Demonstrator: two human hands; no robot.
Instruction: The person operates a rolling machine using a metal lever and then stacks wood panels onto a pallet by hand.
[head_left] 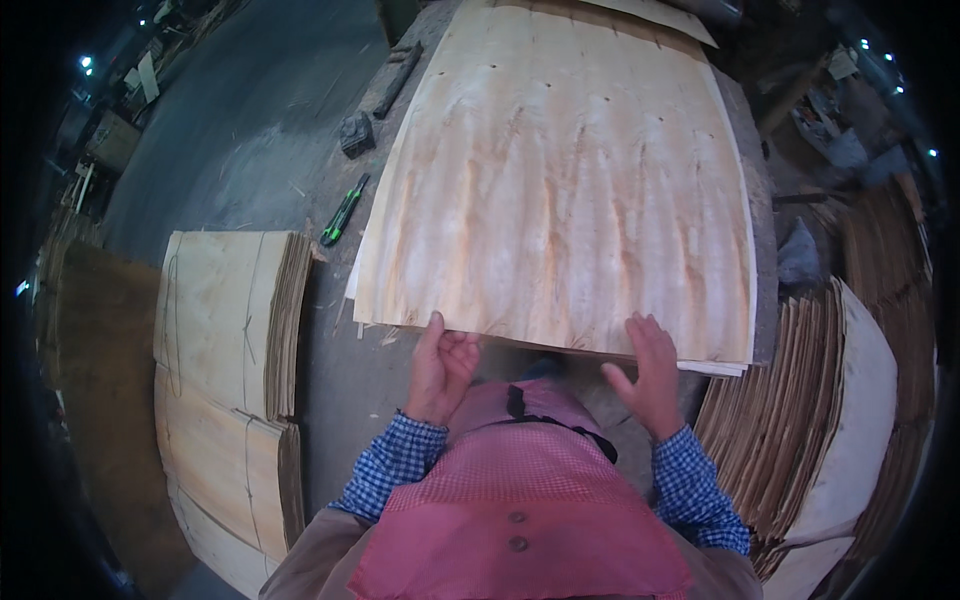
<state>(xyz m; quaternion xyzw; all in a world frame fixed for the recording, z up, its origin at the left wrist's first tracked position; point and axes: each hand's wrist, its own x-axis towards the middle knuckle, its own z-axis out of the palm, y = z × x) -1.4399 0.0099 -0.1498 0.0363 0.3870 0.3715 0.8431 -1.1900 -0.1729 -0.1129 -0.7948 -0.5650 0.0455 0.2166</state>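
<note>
A large, pale wood veneer sheet (560, 200), wavy and with a few small dark knots, lies on top of other sheets on a workbench in front of me. At its near edge, left of the middle, my left hand (443, 368) is closed with the thumb over the edge and the fingers curled below. My right hand (651, 372) touches the same edge further right. Its fingers lie stretched out on the veneer, and the thumb stands apart. Left of the sheet, a green and black utility knife (345, 212) rests on the bench.
A dark block (356, 134) and a dark bar (398, 80) lie along the bench's left side. Tied veneer bundles (215, 320) stand at my left. More veneer stacks (790, 400) stand close at my right. Another sheet (650, 18) shows at the far end.
</note>
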